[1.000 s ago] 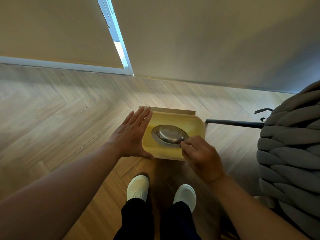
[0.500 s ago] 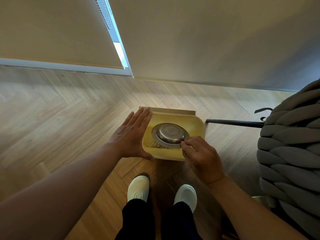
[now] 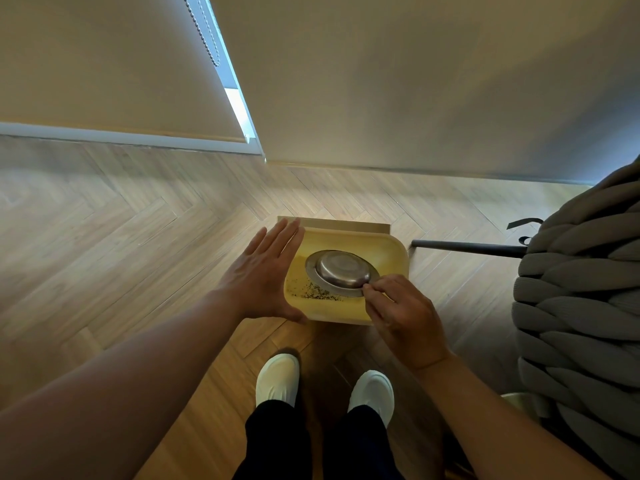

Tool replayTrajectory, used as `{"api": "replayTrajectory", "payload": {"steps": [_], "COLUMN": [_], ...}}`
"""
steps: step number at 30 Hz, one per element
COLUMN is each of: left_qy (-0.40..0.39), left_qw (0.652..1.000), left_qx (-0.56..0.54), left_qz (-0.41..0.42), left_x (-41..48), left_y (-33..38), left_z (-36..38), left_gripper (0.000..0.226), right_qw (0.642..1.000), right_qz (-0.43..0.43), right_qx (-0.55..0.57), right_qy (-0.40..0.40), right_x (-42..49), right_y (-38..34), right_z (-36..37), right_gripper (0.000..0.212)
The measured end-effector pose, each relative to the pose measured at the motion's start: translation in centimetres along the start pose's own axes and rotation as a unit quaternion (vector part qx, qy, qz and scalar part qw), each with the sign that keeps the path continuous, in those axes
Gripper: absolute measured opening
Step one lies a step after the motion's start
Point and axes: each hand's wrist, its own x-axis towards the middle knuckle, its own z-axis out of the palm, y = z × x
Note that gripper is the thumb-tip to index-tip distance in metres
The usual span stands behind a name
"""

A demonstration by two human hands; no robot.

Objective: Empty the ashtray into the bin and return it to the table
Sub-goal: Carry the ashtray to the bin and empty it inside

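A round metal ashtray (image 3: 341,271) is turned upside down over the open yellow bin (image 3: 388,251) on the floor. My right hand (image 3: 401,313) pinches the ashtray's near rim with thumb and fingers. Dark ash (image 3: 317,292) lies scattered on the bin's yellow liner below the ashtray's left side. My left hand (image 3: 263,275) is flat with its fingers together, its palm against the bin's left side and its thumb at the near left corner.
The bin stands on herringbone wood floor near a wall with a roller blind and bead chain (image 3: 204,32). A chunky grey knitted pouf (image 3: 581,306) and a dark rod (image 3: 464,247) are at the right. My white shoes (image 3: 277,379) are just below the bin.
The upturned ashtray has lifted and tilted slightly, and ash has dropped onto the bin liner. My left hand has stayed against the bin's side.
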Motion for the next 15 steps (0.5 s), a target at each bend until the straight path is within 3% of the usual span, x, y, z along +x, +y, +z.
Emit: {"api": "replayTrajectory", "payload": {"steps": [4,9,12,15], "left_qy": [0.007,0.034,0.049,0.060], "left_qw": [1.000,0.998,0.996,0.995], "left_qx": [-0.010,-0.042,-0.065,-0.072], "left_qz": [-0.002,-0.014,-0.022,-0.028], "left_x": [0.1,-0.1,-0.3,-0.7], "left_y": [0.1,0.5,0.8,1.3], "left_z": [-0.1,-0.2,-0.2,-0.1], "left_gripper": [0.148,0.142,0.135,0.129], "right_qw": [0.999,0.978,0.942,0.876], "right_qz": [0.038,0.148,0.255,0.393], "right_qx": [0.032,0.147,0.215,0.279], "right_qy": [0.006,0.009,0.026,0.016], "right_x": [0.4,1.0,1.2,1.4], "right_y": [-0.3,-0.1,0.2,0.6], "right_z": [-0.1,-0.4,-0.5,-0.4], "right_gripper": [0.015,0.011,0.011,0.012]}}
